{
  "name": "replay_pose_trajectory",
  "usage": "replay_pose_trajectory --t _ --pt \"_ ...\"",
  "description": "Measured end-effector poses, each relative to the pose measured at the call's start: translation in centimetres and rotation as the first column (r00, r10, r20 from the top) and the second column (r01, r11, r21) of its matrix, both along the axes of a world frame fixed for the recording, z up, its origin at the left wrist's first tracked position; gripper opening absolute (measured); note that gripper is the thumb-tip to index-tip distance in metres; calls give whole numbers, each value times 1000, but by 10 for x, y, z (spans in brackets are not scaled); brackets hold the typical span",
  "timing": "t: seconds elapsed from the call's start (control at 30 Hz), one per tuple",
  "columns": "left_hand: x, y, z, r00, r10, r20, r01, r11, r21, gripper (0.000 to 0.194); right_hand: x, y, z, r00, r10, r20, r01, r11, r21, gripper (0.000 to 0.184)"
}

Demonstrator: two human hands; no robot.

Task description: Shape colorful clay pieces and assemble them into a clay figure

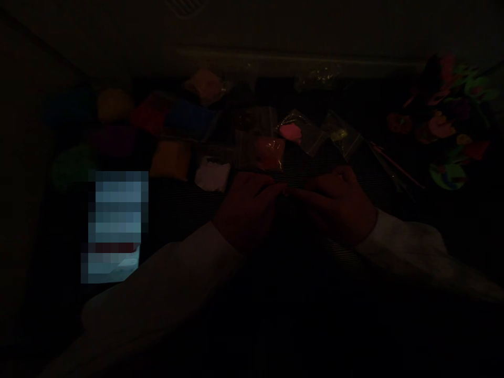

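The picture is very dark. My left hand (250, 207) and my right hand (340, 202) meet near the middle, thumbs and fingertips pinched close together. Whatever lies between the fingertips is too small and dim to name. Just beyond my left hand is a clear bag with an orange-red lump (271, 154), and a white lump (212, 173) lies to its left. A bag holding a pink piece (290, 132) and a bag with a bit of yellow (339, 135) lie past the gap between my hands.
A lit, blurred-out screen (118, 220) glows beside my left sleeve. Several coloured packs, among them an orange one (171, 160) and a blue one (189, 116), lie at the back left. Thin sticks (397, 164) and colourful small figures (439, 126) are at the right.
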State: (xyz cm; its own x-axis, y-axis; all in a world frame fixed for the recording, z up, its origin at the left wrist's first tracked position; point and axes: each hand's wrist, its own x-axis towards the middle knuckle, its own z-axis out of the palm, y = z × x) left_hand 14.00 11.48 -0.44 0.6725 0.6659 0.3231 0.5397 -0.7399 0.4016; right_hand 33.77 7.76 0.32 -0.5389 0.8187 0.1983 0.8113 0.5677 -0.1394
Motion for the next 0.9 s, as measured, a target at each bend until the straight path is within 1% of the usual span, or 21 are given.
replay_pose_trajectory --t 0.17,0.3,0.43,0.63,0.9 --pt "1 0 1 1000 5 4 -5 1000 0 31 0 1 0 1000 1 13 -1 1000 -2 35" --pt "1 0 1 1000 10 7 -10 1000 2 31 -1 1 0 1000 -5 23 6 1000 -13 36" --pt "1 0 1 1000 20 4 -20 1000 -11 31 0 1 2 1000 -13 -18 12 999 -40 35" --pt "0 -1 3 999 44 17 -44 999 -24 29 1 1 2 997 -8 -73 5 999 -44 32" --pt "0 0 5 999 40 34 -39 999 -17 26 0 1 2 999 -7 -34 6 999 -46 32"
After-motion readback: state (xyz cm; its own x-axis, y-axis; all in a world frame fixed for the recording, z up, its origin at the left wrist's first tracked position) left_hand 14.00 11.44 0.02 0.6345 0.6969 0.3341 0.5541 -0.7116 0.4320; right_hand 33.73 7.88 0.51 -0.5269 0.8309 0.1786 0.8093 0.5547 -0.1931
